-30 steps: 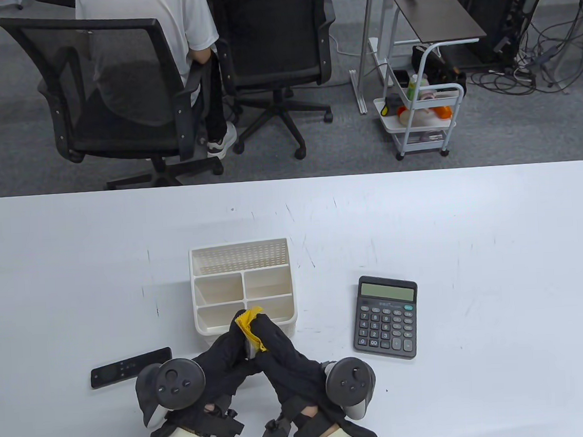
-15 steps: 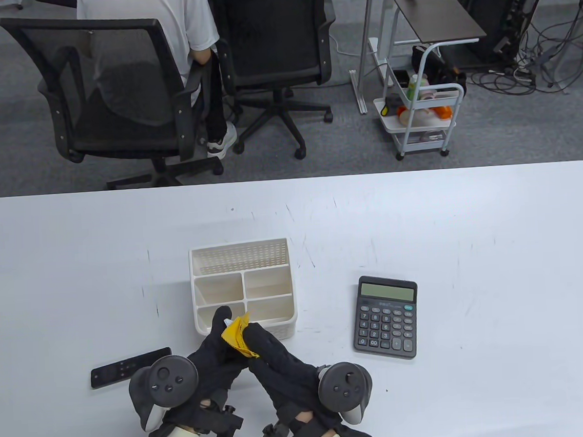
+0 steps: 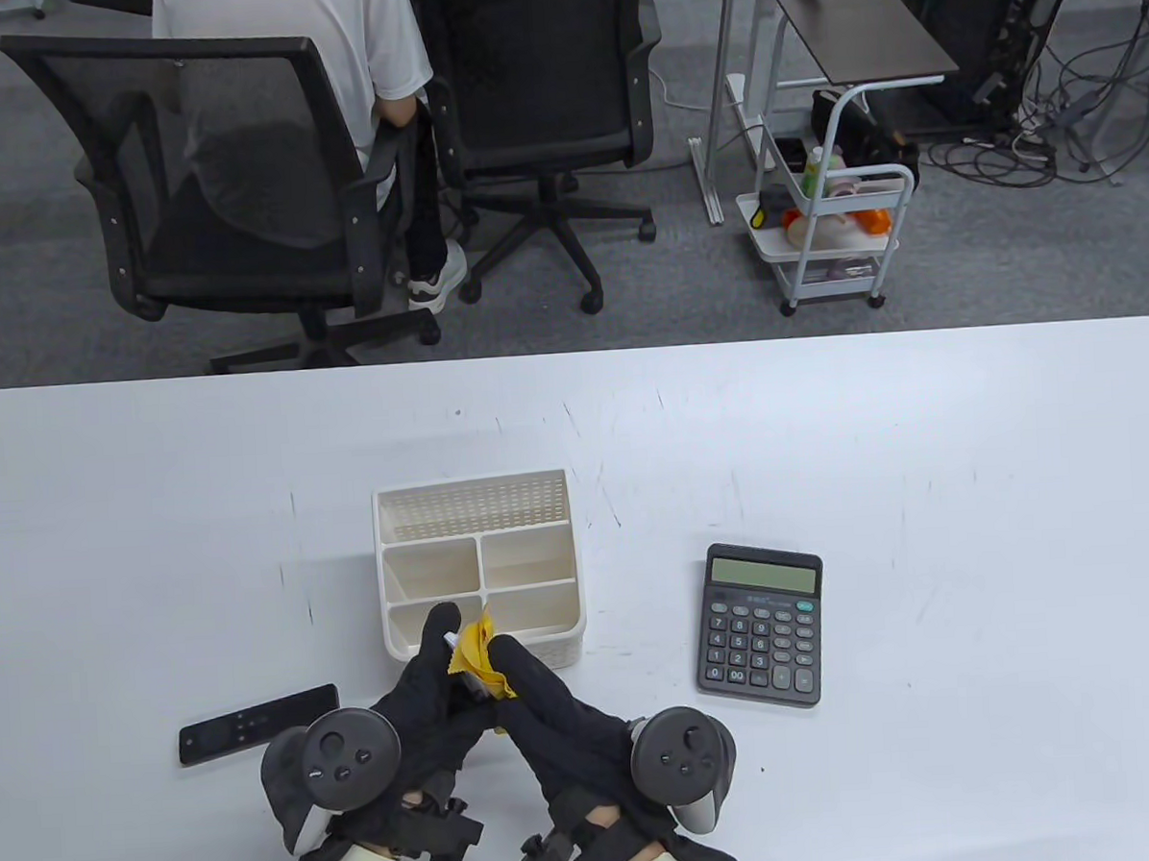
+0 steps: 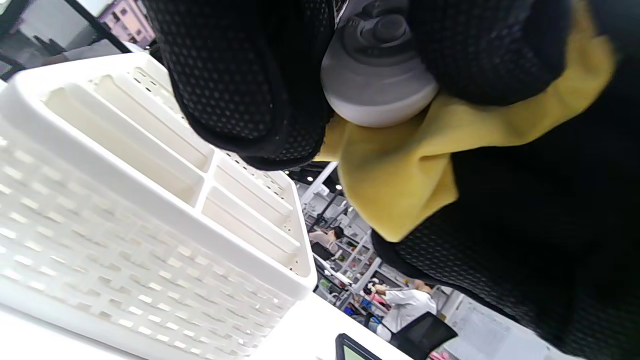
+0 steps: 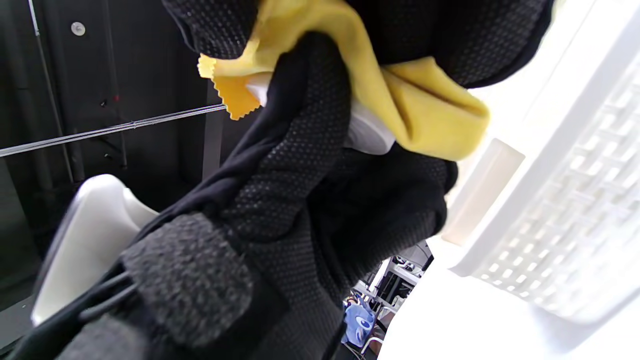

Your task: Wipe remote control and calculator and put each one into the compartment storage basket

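Table view: white table [image 3: 922, 451], with black remote control [image 3: 258, 723] lying flat at 9 o'clock of the gloved hands, well apart from dark grey calculator [image 3: 762, 625] at 3 o'clock, keys up, pale display at its far end. White compartment storage basket [image 3: 478, 565] at 12 o'clock, just beyond the fingertips, partly masked by them. Left hand [image 3: 424, 689] gripping a small white remote [image 3: 449, 641]; right hand [image 3: 540, 692] pressing a yellow cloth [image 3: 475, 652] against it.

Left wrist view: rounded white remote end with grey round button, clamped between black fingers [image 4: 235, 75], cloth bunched beneath; basket alongside at 8 o'clock.

Right wrist view: cloth wrapped over the white remote, pinched in curled fingers [image 5: 450, 40]; perforated basket wall at 3 o'clock.
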The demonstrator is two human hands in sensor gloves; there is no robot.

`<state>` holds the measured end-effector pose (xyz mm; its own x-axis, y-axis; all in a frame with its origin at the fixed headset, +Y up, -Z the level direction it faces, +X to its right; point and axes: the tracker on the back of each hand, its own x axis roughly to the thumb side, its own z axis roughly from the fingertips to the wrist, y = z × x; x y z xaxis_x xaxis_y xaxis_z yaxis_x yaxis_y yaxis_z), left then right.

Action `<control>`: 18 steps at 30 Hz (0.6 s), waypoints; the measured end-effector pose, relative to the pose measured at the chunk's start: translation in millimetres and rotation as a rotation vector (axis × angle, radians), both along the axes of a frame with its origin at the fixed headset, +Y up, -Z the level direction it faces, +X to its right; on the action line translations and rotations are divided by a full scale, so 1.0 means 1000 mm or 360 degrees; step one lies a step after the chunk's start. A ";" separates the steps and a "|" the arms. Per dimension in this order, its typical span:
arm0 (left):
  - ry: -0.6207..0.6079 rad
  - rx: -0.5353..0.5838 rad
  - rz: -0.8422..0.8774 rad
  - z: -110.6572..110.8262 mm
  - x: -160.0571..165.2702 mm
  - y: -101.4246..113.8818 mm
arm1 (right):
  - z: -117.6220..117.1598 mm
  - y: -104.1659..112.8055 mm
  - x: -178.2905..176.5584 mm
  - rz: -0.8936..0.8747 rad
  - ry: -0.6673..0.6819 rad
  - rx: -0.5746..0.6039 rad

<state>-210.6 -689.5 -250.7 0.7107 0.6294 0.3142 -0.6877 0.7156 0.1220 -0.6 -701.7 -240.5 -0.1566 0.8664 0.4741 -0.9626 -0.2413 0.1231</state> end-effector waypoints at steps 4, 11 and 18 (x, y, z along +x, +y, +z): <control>0.0035 0.0017 0.0024 0.000 -0.003 0.002 | 0.002 0.002 -0.002 0.0005 0.0022 0.0049; -0.0031 0.0069 -0.0004 0.002 0.002 0.004 | -0.002 -0.003 0.001 -0.0045 0.0023 -0.0025; 0.0099 0.0107 -0.0144 0.004 0.004 0.004 | -0.002 0.000 0.004 0.0031 -0.0086 -0.0033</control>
<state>-206.8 -685.5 -246.6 0.7830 0.5409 0.3072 -0.6105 0.7630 0.2123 3.4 -701.5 -242.4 -0.1983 0.8726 0.4464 -0.9632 -0.2579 0.0763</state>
